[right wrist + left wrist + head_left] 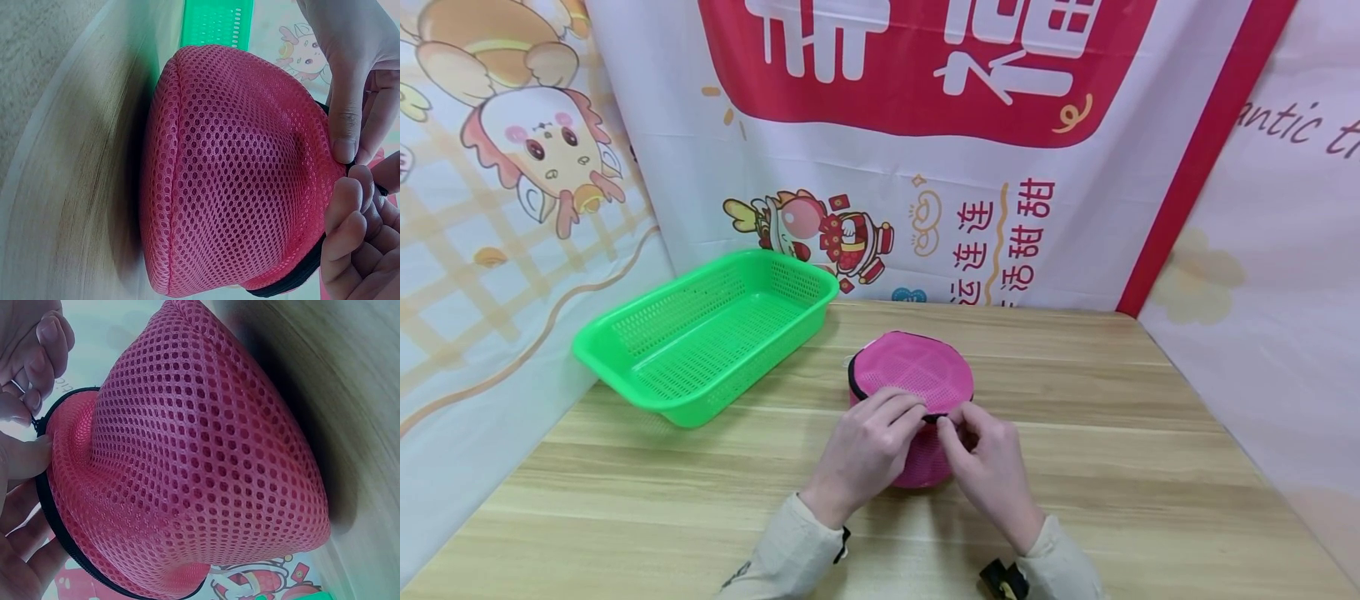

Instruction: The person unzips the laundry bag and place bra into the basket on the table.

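A pink mesh laundry bag (925,457), round with a flat top, stands on the table in front of me. A black zipper (294,275) runs around its upper rim. My left hand (868,446) grips that rim at the near side, its thumb on the mesh just under the zipper in the left wrist view. Close beside it, my right hand (994,467) pinches the zipper's end, where a bit of metal pull (17,386) shows between its fingers. The bag's side wall bulges outward, and no contents show through the mesh.
A green plastic basket (760,360) with perforated walls stands at the back left of the wooden table (1120,467). Printed cloth (1075,225) hangs behind the table and along both sides.
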Available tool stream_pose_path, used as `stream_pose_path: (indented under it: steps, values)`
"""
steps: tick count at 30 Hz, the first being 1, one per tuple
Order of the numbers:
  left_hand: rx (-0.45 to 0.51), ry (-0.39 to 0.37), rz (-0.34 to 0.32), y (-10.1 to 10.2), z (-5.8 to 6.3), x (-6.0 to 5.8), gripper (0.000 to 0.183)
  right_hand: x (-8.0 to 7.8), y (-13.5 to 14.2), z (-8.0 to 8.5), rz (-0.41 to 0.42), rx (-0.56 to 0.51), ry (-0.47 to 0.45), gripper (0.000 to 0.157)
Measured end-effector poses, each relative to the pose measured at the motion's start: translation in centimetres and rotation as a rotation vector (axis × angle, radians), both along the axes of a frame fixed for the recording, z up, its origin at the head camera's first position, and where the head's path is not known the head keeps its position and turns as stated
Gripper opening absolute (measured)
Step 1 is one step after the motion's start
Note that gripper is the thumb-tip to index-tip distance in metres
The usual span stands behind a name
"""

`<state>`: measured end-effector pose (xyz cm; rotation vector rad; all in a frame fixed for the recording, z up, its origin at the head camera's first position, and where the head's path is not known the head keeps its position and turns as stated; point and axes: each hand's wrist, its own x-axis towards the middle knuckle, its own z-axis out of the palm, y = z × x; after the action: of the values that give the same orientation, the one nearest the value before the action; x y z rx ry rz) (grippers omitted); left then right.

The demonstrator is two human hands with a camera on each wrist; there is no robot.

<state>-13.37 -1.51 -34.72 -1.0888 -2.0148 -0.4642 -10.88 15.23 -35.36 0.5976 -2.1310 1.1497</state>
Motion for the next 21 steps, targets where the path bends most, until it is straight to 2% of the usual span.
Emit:
stream_pose_path:
  steps: [21]
  values:
    - [0.008,0.013,0.003,-0.06,0.0,-0.02,0.013,0.03,-0.02,0.06,-0.018,0.0,0.015,0.023]
